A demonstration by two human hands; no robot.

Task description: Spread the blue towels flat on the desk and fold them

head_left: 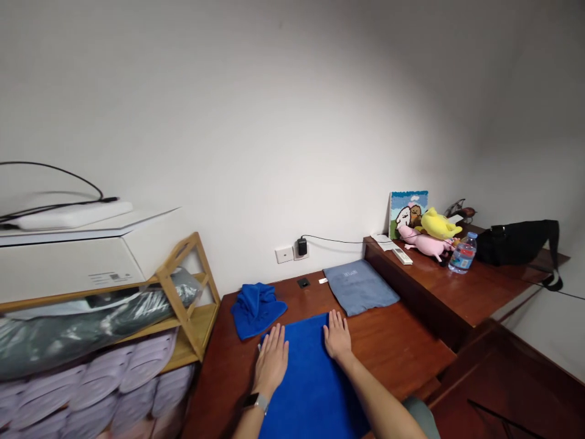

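A blue towel is spread over the wooden desk and runs out of the picture at the bottom. My left hand lies flat on its left edge near the far corner, fingers stretched out, a watch on the wrist. On the far right corner rests my right hand, also flat with its fingers extended. Neither hand grips anything. Beyond my left hand sits a crumpled blue cloth. A folded grey-blue cloth lies past my right hand, close to the wall.
A raised wooden surface on the right bears plush toys, a water bottle, a remote and a black bag. A wooden rack with lilac slippers stands left. A charger trails a thin cable rightward.
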